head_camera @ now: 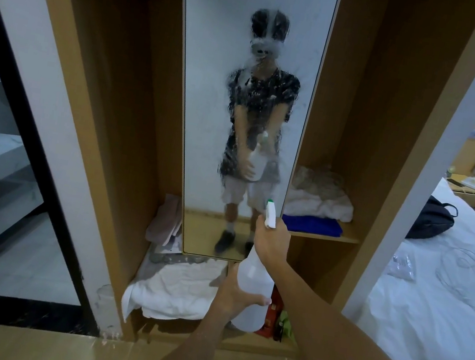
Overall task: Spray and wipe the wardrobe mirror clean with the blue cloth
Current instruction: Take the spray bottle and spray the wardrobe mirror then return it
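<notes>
A spray bottle (252, 294) is gripped by both hands: right hand (271, 241) at the trigger, left hand (234, 299) round the body. The blue cloth (311, 224) lies folded on a shelf just right of the mirror (212, 98), nearer the right hand.

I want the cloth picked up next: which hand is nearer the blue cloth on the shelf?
Right. The right hand grips the spray bottle at its trigger, just below-left of the blue cloth. The left hand holds the bottle's body, lower and farther away.
</notes>
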Available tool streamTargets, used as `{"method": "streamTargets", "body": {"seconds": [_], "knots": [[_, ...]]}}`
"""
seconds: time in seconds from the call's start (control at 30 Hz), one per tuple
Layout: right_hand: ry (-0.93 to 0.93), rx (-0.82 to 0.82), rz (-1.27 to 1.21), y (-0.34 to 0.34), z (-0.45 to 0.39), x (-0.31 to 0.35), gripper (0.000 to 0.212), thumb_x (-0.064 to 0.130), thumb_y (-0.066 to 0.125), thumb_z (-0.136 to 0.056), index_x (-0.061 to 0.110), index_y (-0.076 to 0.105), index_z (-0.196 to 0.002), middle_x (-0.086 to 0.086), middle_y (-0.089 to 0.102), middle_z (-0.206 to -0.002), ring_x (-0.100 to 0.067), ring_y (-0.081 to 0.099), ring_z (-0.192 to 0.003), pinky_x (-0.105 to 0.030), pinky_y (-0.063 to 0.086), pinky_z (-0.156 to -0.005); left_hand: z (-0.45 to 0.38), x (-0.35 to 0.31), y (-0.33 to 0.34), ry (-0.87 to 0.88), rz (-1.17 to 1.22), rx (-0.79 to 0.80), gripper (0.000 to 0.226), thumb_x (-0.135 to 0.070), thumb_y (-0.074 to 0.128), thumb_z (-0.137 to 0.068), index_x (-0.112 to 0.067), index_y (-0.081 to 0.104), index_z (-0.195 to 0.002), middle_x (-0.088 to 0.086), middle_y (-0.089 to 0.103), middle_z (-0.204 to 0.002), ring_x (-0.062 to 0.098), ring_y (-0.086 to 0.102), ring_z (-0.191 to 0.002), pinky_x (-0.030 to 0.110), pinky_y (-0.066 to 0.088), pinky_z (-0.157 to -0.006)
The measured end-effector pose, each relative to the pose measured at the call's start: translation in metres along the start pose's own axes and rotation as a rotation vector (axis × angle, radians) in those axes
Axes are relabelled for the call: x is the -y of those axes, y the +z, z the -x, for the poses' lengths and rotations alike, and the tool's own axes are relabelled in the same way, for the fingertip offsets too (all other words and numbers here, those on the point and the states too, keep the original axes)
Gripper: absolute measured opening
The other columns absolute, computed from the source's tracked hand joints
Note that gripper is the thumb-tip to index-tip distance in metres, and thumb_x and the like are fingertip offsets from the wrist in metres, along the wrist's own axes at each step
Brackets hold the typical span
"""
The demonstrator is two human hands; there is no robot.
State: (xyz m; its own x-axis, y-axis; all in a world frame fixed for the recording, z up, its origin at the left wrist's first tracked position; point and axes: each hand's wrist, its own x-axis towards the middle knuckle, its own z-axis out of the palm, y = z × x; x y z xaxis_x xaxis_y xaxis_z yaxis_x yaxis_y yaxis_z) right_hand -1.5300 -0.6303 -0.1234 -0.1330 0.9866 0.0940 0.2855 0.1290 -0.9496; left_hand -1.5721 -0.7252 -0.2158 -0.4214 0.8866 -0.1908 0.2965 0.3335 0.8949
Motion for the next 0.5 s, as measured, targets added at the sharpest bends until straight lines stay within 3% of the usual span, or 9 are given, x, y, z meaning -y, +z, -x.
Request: {"method": "streamTargets", "body": {"seconds": [0.17, 0.3, 0.43, 0.5], "knots": [[-0.028, 0.015, 0.01, 0.004, 0.003, 0.002, 0.02, 0.033, 0.056, -0.097, 0.013, 0.058, -0.102, -0.006, 0.064, -0.088, -0.019, 0.065, -0.079, -0.031, 0.054, -0.066, 0.003, 0.001, -0.005, -0.027, 0.02, -0.007, 0.106, -0.059, 0.084, -0.046, -0.036, 0.032, -0.135, -0.006, 0.046, -0.131, 0.015, 0.045, -0.116, 0.028, 0.045, -0.09], [-0.075, 0.066, -0.016, 0.01, 0.009, 0.009, 0.014, 0.027, 0.058, -0.096, 0.015, 0.057, -0.102, -0.006, 0.064, -0.087, -0.02, 0.062, -0.075, -0.036, 0.053, -0.071, 0.005, 0.002, -0.01, -0.055, 0.005, -0.045, 0.112, -0.064, 0.081, -0.041, -0.035, 0.032, -0.136, -0.005, 0.047, -0.133, 0.017, 0.045, -0.12, 0.038, 0.047, -0.102], [-0.088, 0.101, -0.032, 0.018, 0.016, 0.014, 0.013, 0.023, 0.057, -0.096, 0.012, 0.055, -0.103, -0.002, 0.059, -0.082, -0.012, 0.057, -0.069, -0.023, 0.046, -0.06, 0.015, -0.001, -0.019, -0.058, 0.026, -0.052, 0.105, -0.06, 0.079, -0.046, -0.032, 0.033, -0.136, -0.003, 0.047, -0.132, 0.018, 0.046, -0.12, 0.043, 0.045, -0.106], [-0.092, 0.128, -0.024, 0.025, 0.021, 0.016, 0.013, 0.02, 0.058, -0.095, 0.008, 0.056, -0.099, -0.006, 0.059, -0.08, -0.015, 0.056, -0.067, -0.026, 0.047, -0.061, 0.021, 0.002, -0.024, -0.045, 0.06, -0.074, 0.107, -0.057, 0.079, -0.046, -0.029, 0.032, -0.138, -0.001, 0.047, -0.134, 0.019, 0.045, -0.122, 0.041, 0.045, -0.106]]}}
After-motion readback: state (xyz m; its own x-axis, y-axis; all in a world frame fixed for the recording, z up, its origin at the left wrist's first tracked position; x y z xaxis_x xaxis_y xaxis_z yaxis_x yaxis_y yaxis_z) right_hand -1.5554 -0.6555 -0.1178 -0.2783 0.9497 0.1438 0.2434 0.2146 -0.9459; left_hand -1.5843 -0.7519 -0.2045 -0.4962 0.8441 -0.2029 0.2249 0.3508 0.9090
